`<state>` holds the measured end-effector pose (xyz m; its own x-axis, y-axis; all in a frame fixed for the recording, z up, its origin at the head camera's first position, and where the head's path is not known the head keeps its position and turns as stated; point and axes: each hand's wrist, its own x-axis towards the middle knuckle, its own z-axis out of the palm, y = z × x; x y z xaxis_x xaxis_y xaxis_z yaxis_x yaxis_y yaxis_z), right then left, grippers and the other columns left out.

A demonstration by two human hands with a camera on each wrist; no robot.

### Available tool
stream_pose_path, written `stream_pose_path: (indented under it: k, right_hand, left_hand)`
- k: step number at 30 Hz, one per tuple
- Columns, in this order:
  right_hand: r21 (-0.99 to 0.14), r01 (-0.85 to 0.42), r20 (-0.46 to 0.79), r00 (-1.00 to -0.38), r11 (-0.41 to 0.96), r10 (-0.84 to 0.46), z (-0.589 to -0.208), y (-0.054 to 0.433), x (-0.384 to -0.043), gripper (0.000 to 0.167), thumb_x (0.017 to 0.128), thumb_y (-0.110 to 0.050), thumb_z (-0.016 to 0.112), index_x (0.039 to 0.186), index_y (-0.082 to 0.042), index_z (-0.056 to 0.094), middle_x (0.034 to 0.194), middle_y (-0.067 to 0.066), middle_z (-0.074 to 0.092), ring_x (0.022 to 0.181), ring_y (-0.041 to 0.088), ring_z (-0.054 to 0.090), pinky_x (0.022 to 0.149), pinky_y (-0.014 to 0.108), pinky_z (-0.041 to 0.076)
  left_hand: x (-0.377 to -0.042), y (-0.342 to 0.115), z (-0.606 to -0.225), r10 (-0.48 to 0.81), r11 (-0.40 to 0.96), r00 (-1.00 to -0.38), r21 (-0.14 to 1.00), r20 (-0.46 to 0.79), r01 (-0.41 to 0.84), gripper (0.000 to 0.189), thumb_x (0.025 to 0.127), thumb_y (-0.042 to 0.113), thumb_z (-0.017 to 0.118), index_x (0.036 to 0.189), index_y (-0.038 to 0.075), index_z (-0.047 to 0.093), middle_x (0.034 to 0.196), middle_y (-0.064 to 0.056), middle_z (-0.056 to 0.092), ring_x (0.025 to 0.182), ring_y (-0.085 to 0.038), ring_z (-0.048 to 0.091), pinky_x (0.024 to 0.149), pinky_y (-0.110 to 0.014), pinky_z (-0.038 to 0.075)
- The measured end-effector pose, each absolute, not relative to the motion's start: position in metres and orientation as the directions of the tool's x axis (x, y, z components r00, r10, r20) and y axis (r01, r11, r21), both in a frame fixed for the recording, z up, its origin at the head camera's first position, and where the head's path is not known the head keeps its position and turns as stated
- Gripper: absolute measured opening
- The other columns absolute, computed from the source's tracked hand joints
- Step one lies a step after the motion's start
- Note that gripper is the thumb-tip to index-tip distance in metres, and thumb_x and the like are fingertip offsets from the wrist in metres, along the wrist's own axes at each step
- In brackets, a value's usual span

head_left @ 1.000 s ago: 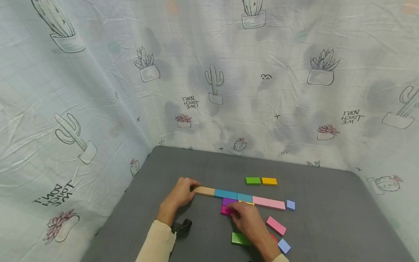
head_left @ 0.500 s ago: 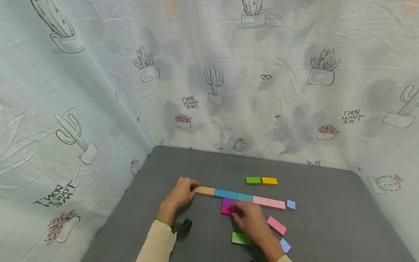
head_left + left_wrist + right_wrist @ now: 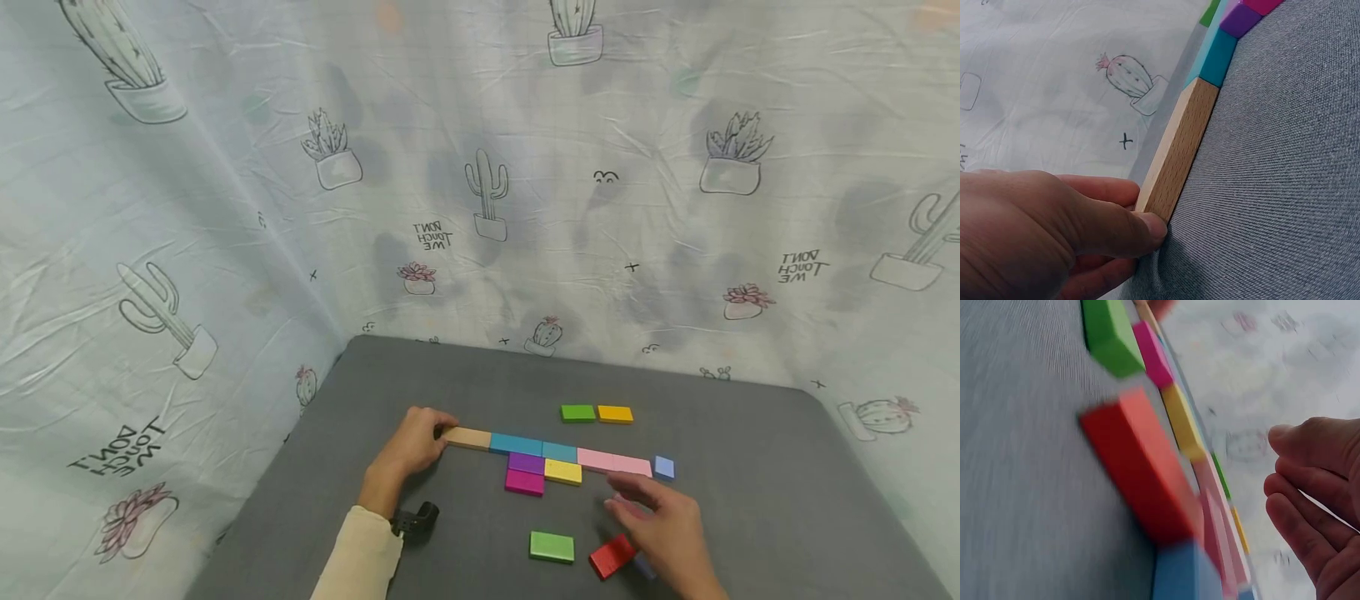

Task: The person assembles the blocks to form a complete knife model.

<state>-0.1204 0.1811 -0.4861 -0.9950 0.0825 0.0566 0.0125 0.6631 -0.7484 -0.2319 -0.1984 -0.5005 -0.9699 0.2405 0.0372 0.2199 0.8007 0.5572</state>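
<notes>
My left hand pinches the left end of a plain wooden block between thumb and fingers. That block lies at the left end of a row, followed by blue blocks and light pink blocks. Against the row's near side are a purple block and a yellow block, with a magenta block below the purple one. My right hand hovers over the right side with relaxed fingers, holding nothing. It partly hides a darker pink block and a periwinkle block beside a red block.
A light green block lies nearer me. Behind the row sit a green block and an orange-yellow block. A small periwinkle block stands off the row's right end. A cactus-print cloth hangs around the grey table.
My right hand has moved from the magenta and yellow blocks rightward over the darker pink block, uncovering the yellow and red blocks. My left hand keeps its place on the wooden block.
</notes>
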Motion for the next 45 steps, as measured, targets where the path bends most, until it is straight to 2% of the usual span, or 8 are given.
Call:
stream_pose_path:
  k: [9, 14, 17, 24, 31, 41, 45]
  right_hand:
    - [-0.740, 0.185, -0.094, -0.980, 0.646, 0.174, -0.495, 0.216, -0.104, 0.042, 0.091, -0.014, 0.091, 0.130, -0.007, 0.078, 0.125, 0.015, 0.081, 0.116, 0.035, 0.078, 0.094, 0.044, 0.066]
    - [-0.706, 0.223, -0.128, -0.974, 0.672, 0.189, -0.499, 0.218, -0.101, 0.045, 0.090, -0.022, 0.093, 0.129, -0.005, 0.078, 0.123, 0.016, 0.081, 0.112, 0.035, 0.079, 0.094, 0.048, 0.066]
    - [-0.695, 0.221, -0.127, -0.974, 0.684, 0.186, -0.500, 0.216, -0.101, 0.046, 0.089, -0.024, 0.094, 0.128, -0.005, 0.079, 0.122, 0.016, 0.081, 0.109, 0.034, 0.080, 0.093, 0.049, 0.066]
    - [-0.685, 0.210, -0.114, -0.977, 0.698, 0.182, -0.505, 0.214, -0.101, 0.040, 0.090, -0.013, 0.091, 0.127, -0.003, 0.078, 0.117, 0.015, 0.082, 0.104, 0.032, 0.081, 0.096, 0.055, 0.064]
    - [-0.657, 0.219, -0.122, -0.975, 0.722, 0.185, -0.509, 0.216, -0.103, 0.038, 0.090, -0.010, 0.088, 0.125, -0.001, 0.078, 0.114, 0.016, 0.082, 0.101, 0.033, 0.080, 0.097, 0.059, 0.063]
    - [-0.643, 0.201, -0.091, -0.978, 0.739, 0.187, -0.505, 0.217, -0.103, 0.037, 0.091, -0.009, 0.087, 0.126, -0.002, 0.079, 0.115, 0.015, 0.083, 0.105, 0.033, 0.080, 0.097, 0.056, 0.063]
    - [-0.647, 0.142, -0.057, -0.989, 0.749, 0.139, -0.497, 0.216, -0.104, 0.036, 0.093, -0.008, 0.085, 0.129, -0.004, 0.079, 0.118, 0.013, 0.082, 0.110, 0.033, 0.079, 0.097, 0.052, 0.064]
  left_hand:
    - [-0.230, -0.200, -0.502, 0.224, 0.794, -0.974, 0.573, 0.032, 0.202, 0.032, 0.092, -0.007, 0.081, 0.121, 0.006, 0.083, 0.114, -0.010, 0.082, 0.107, -0.025, 0.075, 0.095, -0.048, 0.064]
    - [-0.230, -0.200, -0.501, 0.234, 0.795, -0.971, 0.567, 0.040, 0.215, 0.031, 0.092, -0.007, 0.081, 0.121, 0.004, 0.083, 0.113, -0.010, 0.082, 0.106, -0.025, 0.075, 0.094, -0.048, 0.064]
    - [-0.230, -0.201, -0.501, 0.233, 0.795, -0.972, 0.568, 0.037, 0.212, 0.031, 0.093, -0.006, 0.081, 0.122, 0.004, 0.083, 0.114, -0.010, 0.081, 0.108, -0.026, 0.075, 0.096, -0.049, 0.064]
    - [-0.229, -0.200, -0.500, 0.234, 0.798, -0.972, 0.565, 0.025, 0.207, 0.032, 0.093, -0.006, 0.081, 0.123, 0.004, 0.082, 0.115, -0.010, 0.081, 0.109, -0.026, 0.074, 0.097, -0.049, 0.063]
    - [-0.229, -0.200, -0.500, 0.232, 0.791, -0.972, 0.577, 0.024, 0.203, 0.031, 0.092, -0.006, 0.081, 0.121, 0.005, 0.083, 0.114, -0.010, 0.081, 0.108, -0.026, 0.074, 0.096, -0.050, 0.063]
    - [-0.231, -0.201, -0.500, 0.237, 0.793, -0.971, 0.570, 0.033, 0.213, 0.030, 0.092, -0.007, 0.081, 0.121, 0.004, 0.083, 0.115, -0.011, 0.081, 0.110, -0.028, 0.075, 0.097, -0.050, 0.063]
    - [-0.231, -0.202, -0.500, 0.233, 0.796, -0.972, 0.569, 0.026, 0.206, 0.031, 0.092, -0.007, 0.081, 0.121, 0.004, 0.083, 0.116, -0.011, 0.081, 0.112, -0.029, 0.075, 0.099, -0.051, 0.063]
